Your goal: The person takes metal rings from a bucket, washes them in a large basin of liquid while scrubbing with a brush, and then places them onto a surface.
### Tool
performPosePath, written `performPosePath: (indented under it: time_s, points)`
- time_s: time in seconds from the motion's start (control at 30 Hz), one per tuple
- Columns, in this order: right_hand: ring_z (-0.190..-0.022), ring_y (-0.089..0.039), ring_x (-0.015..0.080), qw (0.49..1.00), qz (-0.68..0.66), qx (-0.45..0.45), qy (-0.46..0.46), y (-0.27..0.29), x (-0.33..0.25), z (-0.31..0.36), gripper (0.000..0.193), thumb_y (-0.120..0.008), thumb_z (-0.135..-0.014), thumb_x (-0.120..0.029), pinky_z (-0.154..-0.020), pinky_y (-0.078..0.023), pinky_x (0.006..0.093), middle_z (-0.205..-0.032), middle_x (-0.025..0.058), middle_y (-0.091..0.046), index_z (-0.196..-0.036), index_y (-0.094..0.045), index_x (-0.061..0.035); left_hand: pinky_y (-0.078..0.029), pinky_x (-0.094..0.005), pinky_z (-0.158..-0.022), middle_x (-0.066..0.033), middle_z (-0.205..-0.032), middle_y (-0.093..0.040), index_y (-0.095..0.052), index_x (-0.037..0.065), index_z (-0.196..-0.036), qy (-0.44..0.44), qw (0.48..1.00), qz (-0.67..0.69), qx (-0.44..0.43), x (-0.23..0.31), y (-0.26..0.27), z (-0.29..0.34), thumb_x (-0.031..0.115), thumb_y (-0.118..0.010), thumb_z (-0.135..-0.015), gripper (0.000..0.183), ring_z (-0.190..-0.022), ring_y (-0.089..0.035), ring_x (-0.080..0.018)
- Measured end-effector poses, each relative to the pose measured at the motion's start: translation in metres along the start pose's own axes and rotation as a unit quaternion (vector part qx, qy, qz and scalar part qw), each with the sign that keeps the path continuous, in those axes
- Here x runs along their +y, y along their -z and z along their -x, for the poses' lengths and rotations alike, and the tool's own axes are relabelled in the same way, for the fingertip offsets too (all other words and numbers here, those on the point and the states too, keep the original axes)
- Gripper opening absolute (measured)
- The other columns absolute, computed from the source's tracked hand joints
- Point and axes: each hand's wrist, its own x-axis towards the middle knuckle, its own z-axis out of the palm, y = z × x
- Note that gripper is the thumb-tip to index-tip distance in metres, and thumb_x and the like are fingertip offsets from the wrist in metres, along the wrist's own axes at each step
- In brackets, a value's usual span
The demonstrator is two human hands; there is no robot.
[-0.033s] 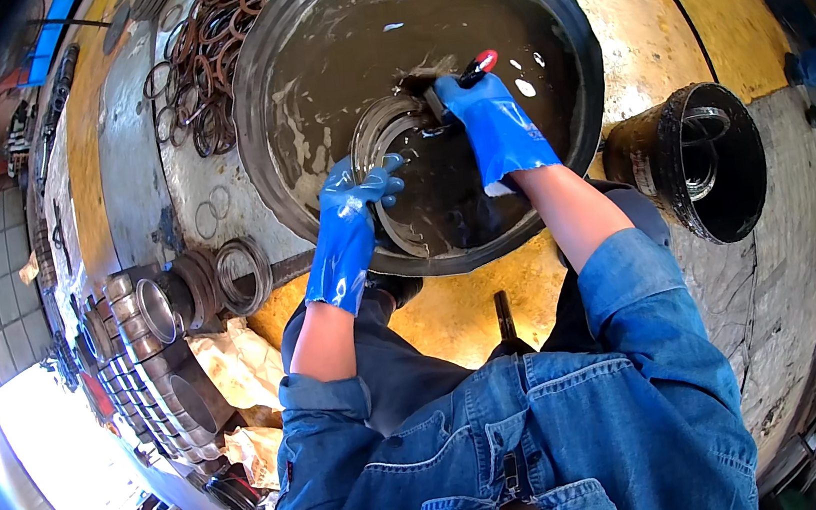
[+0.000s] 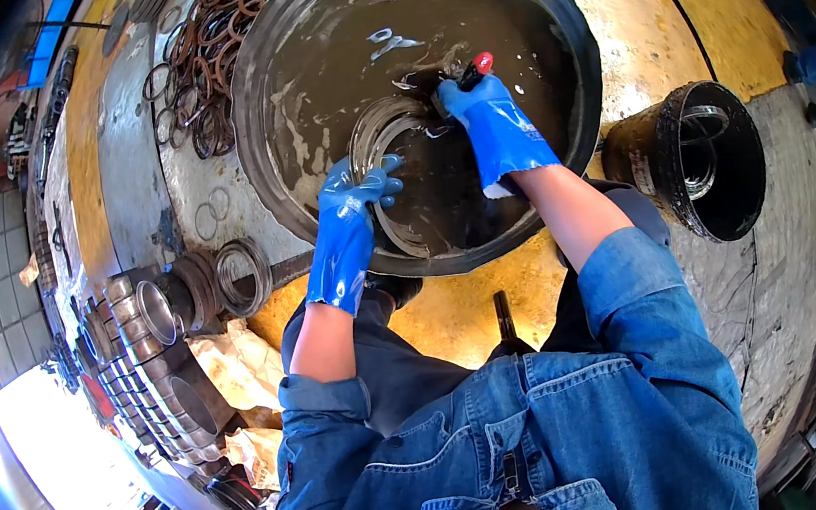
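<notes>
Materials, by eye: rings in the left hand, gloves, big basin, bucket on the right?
Rings: likely steel, wet and smooth; thin edges catch grey-silver glints.
Gloves: probably rubber or PVC coated, glossy blue; bright highlights, soft creases.
Basin: perhaps black rubber, dull; thick, uneven rim, though plastic is possible.
Bucket: plastic or metal, can't tell; dark, shiny grime coats it.

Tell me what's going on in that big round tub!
A person is working over the tub, which holds murky brown liquid. The blue-gloved left hand steadies a set of metal rings in it, and the right hand grips a red-ended tool close to them; its far end is hard to make out. A heap of rusty-looking rings lies beside the tub on the left, and shinier rings sit inside a dark bucket on the right.
</notes>
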Motion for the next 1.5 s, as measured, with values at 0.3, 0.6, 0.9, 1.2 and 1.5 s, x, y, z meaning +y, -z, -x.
performPosePath:
  time_s: [0.3, 0.6, 0.9, 1.2, 1.5]
  points:
    - [-0.085, -0.073, 0.0259, 0.997, -0.061, 0.020, 0.030, 0.045, -0.026, 0.001, 0.044, -0.072, -0.081, -0.039, -0.079, -0.054, 0.0373, -0.088, 0.0185, -0.074, -0.100, -0.073, 0.0012, -0.055, -0.0336, -0.076, -0.0152, -0.112, -0.073, -0.059, -0.003, -0.129, 0.079, 0.987, 0.098, -0.096, 0.014, -0.015, -0.009, 0.019, -0.067, -0.097, 0.040, -0.083, -0.068, -0.0180]
    - [-0.083, -0.069, 0.0199, 0.960, -0.228, 0.062, 0.150, 0.065, -0.041, 0.006, 0.037, -0.072, -0.089, -0.034, -0.083, -0.054, 0.0342, -0.093, 0.0133, -0.075, -0.106, -0.074, -0.0020, -0.056, -0.0346, -0.081, -0.0174, -0.115, -0.071, -0.053, -0.004, -0.137, -0.017, 0.993, 0.083, -0.078, -0.008, -0.021, 0.000, 0.021, -0.062, -0.102, 0.044, -0.089, -0.066, -0.0176]
    - [-0.085, -0.066, 0.0136, 0.916, -0.035, -0.334, 0.219, -0.004, -0.076, 0.075, 0.032, -0.074, -0.092, -0.031, -0.082, -0.055, 0.0319, -0.096, 0.0080, -0.075, -0.109, -0.074, -0.0039, -0.058, -0.0330, -0.073, -0.0175, -0.107, -0.073, -0.062, -0.005, -0.124, -0.005, 0.996, 0.091, 0.003, -0.024, 0.020, -0.001, 0.009, -0.064, -0.094, 0.033, -0.085, -0.071, -0.0233]
    - [-0.076, -0.067, 0.0143, 0.992, 0.052, -0.093, 0.063, 0.003, -0.052, 0.030, 0.034, -0.071, -0.086, -0.033, -0.073, -0.053, 0.0351, -0.080, 0.0096, -0.073, -0.092, -0.072, 0.0013, -0.057, -0.0325, -0.073, -0.0190, -0.113, -0.073, -0.063, -0.004, -0.122, 0.016, 0.999, 0.033, 0.013, -0.010, 0.020, 0.006, 0.011, -0.063, -0.097, 0.029, -0.080, -0.069, -0.0202]
    - [-0.085, -0.069, 0.0165, 0.913, -0.020, -0.341, 0.225, -0.014, -0.077, 0.059, 0.037, -0.075, -0.089, -0.039, -0.084, -0.055, 0.0344, -0.092, 0.0095, -0.075, -0.102, -0.073, -0.0042, -0.059, -0.0345, -0.067, -0.0178, -0.107, -0.074, -0.060, -0.001, -0.128, 0.025, 0.997, 0.073, -0.026, -0.025, 0.032, -0.010, 0.006, -0.069, -0.088, 0.042, -0.080, -0.072, -0.0241]
